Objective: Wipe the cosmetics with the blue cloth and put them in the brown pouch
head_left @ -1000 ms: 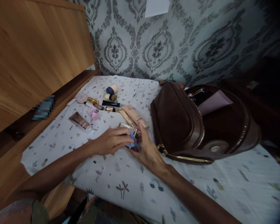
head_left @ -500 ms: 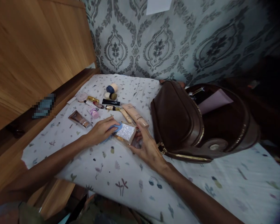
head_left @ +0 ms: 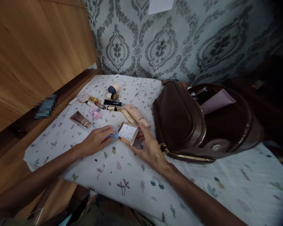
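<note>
My right hand (head_left: 149,147) grips the right side of a makeup compact (head_left: 127,132) with a silver glitter top and gold edges. Bunched in the closed fingers of my left hand (head_left: 96,139) is a blue cloth (head_left: 114,135), close to the compact's left edge. Just beyond the compact lie a large beige tube (head_left: 136,116) and a slimmer beige tube (head_left: 129,117). A brown tube (head_left: 80,119) rests left of my left hand, with a small pink bottle (head_left: 95,112) behind it.
An open brown leather bag (head_left: 179,119) stands on the right, a pink tube (head_left: 219,101) inside it. More cosmetics, among them a black tube (head_left: 112,102) and a blue-lidded jar (head_left: 113,89), lie toward the back. Wooden furniture (head_left: 42,47) borders the left side.
My left hand has drawn back to the left with the blue cloth, off the compact's top, so more of the glitter surface shows. My right hand keeps its hold.
</note>
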The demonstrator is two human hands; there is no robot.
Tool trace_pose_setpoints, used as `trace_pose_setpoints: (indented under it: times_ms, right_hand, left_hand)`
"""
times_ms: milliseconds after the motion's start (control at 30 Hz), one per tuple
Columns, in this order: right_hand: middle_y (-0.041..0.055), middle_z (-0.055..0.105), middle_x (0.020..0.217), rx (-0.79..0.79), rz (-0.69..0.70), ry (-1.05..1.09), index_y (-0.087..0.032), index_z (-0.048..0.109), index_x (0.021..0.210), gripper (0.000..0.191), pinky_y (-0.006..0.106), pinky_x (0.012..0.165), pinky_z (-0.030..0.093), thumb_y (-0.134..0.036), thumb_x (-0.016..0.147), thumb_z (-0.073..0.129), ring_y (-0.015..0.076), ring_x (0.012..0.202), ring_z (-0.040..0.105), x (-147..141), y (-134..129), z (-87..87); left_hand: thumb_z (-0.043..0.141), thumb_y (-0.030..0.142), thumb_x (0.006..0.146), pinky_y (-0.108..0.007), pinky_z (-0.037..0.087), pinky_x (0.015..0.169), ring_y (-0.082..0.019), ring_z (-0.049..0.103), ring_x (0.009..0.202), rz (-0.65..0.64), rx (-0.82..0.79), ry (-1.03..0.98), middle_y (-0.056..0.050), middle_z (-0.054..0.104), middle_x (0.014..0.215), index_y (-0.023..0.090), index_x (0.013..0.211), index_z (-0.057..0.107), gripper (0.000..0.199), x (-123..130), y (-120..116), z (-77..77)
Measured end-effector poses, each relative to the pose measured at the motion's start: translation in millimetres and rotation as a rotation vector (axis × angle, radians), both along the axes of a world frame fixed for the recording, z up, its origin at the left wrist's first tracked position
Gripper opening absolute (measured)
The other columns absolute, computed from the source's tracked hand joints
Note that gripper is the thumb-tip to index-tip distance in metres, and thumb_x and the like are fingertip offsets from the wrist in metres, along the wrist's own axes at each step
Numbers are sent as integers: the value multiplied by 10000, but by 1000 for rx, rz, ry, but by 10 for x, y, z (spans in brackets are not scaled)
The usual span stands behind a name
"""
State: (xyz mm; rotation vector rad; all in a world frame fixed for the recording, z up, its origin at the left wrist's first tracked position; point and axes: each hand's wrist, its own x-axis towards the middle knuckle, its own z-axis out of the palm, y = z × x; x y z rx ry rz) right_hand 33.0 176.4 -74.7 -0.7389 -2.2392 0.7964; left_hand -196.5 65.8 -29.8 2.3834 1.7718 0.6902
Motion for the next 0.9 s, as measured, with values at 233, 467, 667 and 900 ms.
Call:
trace_pose_setpoints:
  times_ms: [233,467,667,900]
  right_hand:
    - [165,500,1356,195,-153,148,-198,366,1510,759,451,939,581,-290,830,692,285,1122,623,29,-16,34]
    - [157,469,1317,118,-250,337,-216,388,1496,721,443,829,621,-361,859,692,248,992,628,6,9,41]
    - [149,471,1333,20,-136,375,-243,402,1484,729,448,845,631,-359,836,715,265,1078,623,3,16,2]
    - [139,553,1346,-54,32,255,-291,342,1524,831,508,852,613,-363,801,746,311,1024,669,-37,-28,-62]
  left_hand:
    - [383,271,1047,-240,461,659,-145,608,821,-35,-27,176,-30,600,912,190,1056,621,252,36,25,-1]
    - [396,198,1021,-234,429,576,-159,598,847,-63,-27,416,-47,593,969,194,1093,600,216,271,231,-2]
    - [437,71,943,-279,474,621,-236,591,984,136,-106,526,-95,582,1065,188,1110,594,257,64,335,-20]
    - [400,229,1019,-341,507,763,-212,607,906,299,40,124,-70,588,1013,184,1098,625,243,-108,303,107]
